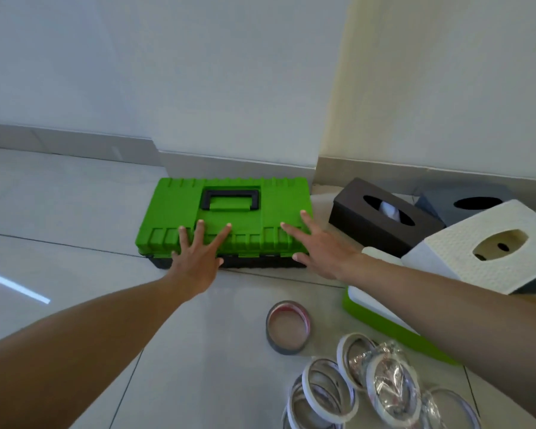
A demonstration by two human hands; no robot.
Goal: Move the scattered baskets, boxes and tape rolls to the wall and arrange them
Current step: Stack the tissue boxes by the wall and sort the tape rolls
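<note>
- Green toolbox (229, 218) on floor (59, 212), back edge against wall (229, 88).
- Left hand (195, 258) and right hand (319, 246): fingers spread, flat on its front edge.
- Tape rolls (369, 388) near, on floor.

1. Floor (68, 196): pale grey tiles, meeting a skirting board (239, 165) at the far side.
2. Green toolbox (229, 224): far centre, flat on the tiles, close against the skirting.
3. Dark brown tissue box (365, 230): right of the toolbox. Grey tissue box (437, 209): farther right.
4. Grey tape roll (287, 327): near centre, flat, alone.
5. White tape rolls (378, 388): near right, heaped and overlapping.
6. Green-and-white box (381, 325): right, partly hidden.
</note>
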